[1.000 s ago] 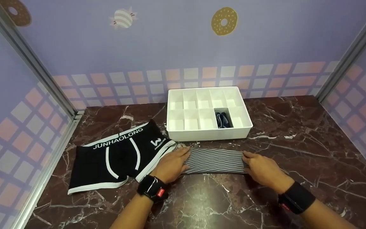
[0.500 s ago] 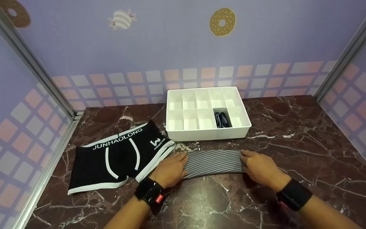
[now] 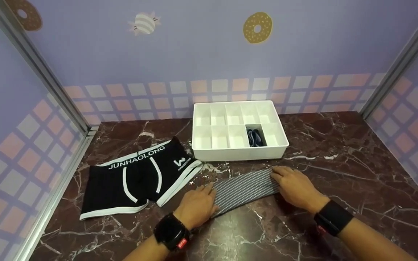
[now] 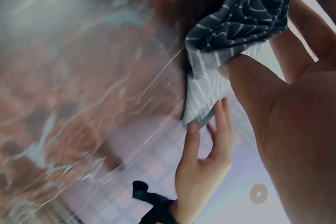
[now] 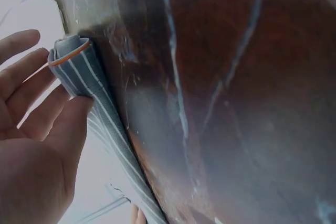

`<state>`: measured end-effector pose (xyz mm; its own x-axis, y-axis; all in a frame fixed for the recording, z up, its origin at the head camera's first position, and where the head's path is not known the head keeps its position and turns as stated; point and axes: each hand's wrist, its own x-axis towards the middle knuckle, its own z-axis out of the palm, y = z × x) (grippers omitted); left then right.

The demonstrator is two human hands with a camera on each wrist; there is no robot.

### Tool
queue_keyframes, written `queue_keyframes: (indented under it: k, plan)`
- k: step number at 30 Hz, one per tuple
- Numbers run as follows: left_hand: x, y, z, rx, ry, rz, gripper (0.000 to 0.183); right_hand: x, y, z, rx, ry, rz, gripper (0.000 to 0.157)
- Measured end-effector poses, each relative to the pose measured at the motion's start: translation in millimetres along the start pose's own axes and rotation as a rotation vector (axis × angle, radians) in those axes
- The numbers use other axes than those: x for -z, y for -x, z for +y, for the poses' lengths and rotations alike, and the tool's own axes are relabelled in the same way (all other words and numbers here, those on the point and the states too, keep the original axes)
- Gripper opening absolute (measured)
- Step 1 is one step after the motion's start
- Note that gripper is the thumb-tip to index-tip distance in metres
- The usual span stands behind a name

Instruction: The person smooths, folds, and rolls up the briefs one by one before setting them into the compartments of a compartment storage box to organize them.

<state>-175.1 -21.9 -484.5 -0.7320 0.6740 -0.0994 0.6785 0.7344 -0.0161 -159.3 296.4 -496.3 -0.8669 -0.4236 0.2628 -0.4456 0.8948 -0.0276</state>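
Observation:
A folded strip of grey-and-white striped cloth lies slantwise in front of the white box, its left end closer to me. My left hand grips that end, and my right hand holds the other. In the left wrist view, the left thumb presses the bunched, layered end of the striped cloth, fingers behind it. The right wrist view has the right hand's thumb against the rolled-looking end of the strip, which carries an orange edge. Black boxer briefs with white trim are spread flat to the left.
The white divided box stands behind the cloth; one front compartment holds a dark blue folded fabric. Brown marbled tabletop reaches back to a lilac patterned wall, with side walls at left and right.
Both hands have turned the striped cloth from nearly level to slanted. Its left end came toward me with the left hand, while the right end shifted slightly away. The boxer briefs stayed put.

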Motion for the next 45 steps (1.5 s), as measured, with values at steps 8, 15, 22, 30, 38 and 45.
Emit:
queue_keyframes:
  k: [8,15,22,30,38,45]
  plan:
    - [6.1,13.6,13.5,-0.011,-0.074,-0.052,0.062,-6.8,-6.2,4.7,0.037,0.010,0.064,0.037]
    - [9.7,22.6,26.9,-0.046,-0.142,-0.010,0.055,-7.8,-10.8,2.2,0.006,0.029,0.078,0.033]
    - [9.6,32.5,39.4,-0.098,-0.169,0.100,0.041,-10.2,-15.8,0.9,0.023,0.029,0.115,0.037]
    - [8.0,40.9,50.7,-0.133,-0.200,0.127,0.036,-11.1,-21.0,-4.3,0.023,0.028,0.105,0.038]
    - [8.6,46.1,57.2,-0.175,-0.224,0.107,0.036,-15.8,-32.0,-10.0,0.057,0.044,0.103,0.040]
    - [5.9,48.8,69.9,-0.220,-0.282,0.116,0.026,-21.9,-41.7,-17.2,0.107,0.025,0.132,0.037]
